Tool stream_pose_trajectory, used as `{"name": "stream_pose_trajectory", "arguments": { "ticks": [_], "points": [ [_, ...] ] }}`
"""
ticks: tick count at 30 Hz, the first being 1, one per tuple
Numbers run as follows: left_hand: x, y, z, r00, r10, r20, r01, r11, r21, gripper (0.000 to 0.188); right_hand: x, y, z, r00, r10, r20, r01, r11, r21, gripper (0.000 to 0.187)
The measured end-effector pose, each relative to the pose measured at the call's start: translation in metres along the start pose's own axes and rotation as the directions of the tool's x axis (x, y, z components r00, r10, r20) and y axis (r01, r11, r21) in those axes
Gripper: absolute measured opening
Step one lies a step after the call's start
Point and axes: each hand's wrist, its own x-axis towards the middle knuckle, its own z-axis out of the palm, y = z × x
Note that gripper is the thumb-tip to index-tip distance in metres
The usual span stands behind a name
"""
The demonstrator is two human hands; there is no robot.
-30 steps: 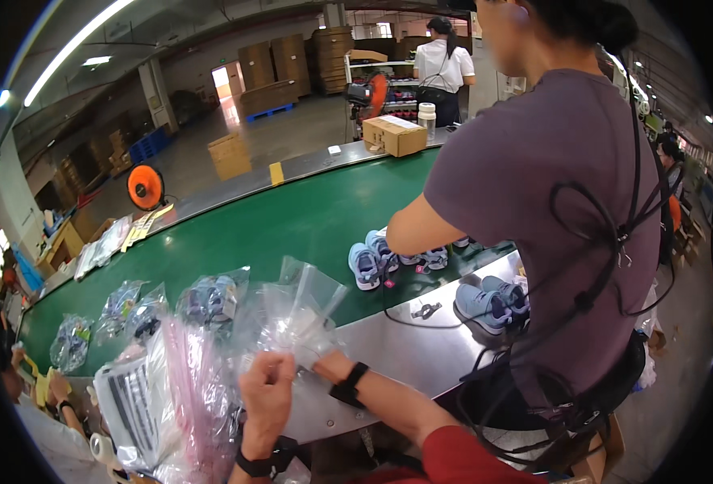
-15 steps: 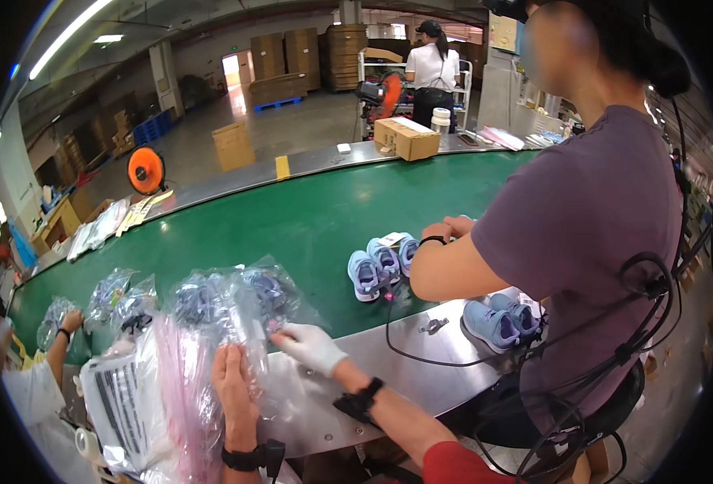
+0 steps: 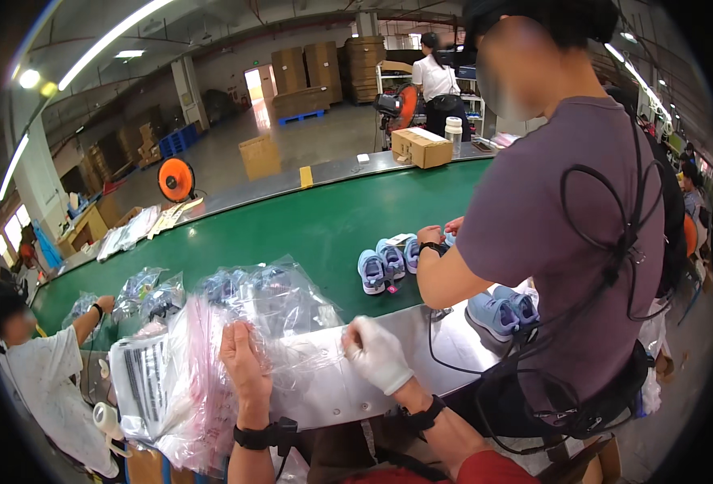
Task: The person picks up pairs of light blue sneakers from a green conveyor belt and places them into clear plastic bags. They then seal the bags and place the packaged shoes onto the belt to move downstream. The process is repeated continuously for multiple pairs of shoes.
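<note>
A clear plastic bag is stretched between my two hands above the metal edge of the conveyor. Bare, my left hand has its fingers pressed together on one side of the bag. My right hand, in a white glove, pinches the other side. Just beyond my hands, bagged sneakers lie on the green belt, partly veiled by loose plastic. Left of my left hand is a pile of flat plastic bags, pinkish and clear, beside a stack of white printed packs.
On my right, a co-worker in a purple shirt handles light-blue sneakers on the belt. Another pair sits on the metal edge. At left, another person reaches toward bagged shoes. A cardboard box and orange fan stand along the far side.
My right hand has moved right and away from my left, drawing the clear bag out between them. The view has shifted, and the person at left shows more.
</note>
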Motion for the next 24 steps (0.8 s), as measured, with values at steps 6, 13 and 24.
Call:
{"name": "stream_pose_trajectory", "arguments": {
  "ticks": [6, 13, 24],
  "points": [
    [-0.051, 0.009, 0.028, 0.94, -0.064, 0.334, -0.03, 0.963, 0.269, 0.021, 0.001, -0.033, -0.004, 0.843, -0.538, 0.029, 0.538, 0.839, -0.081, 0.016],
    [-0.157, 0.003, 0.022, 0.273, -0.424, 0.864, -0.204, 0.852, 0.482, 0.014, -0.003, 0.047, 0.048, 0.874, -0.195, 0.444, 0.173, 0.981, 0.09, 0.015],
    [-0.116, -0.007, -0.023, 0.651, -0.353, 0.672, -0.234, 0.748, 0.621, 0.015, 0.034, 0.014, 0.099, 0.833, -0.224, 0.505, 0.368, 0.907, -0.206, 0.015]
  ]
}}
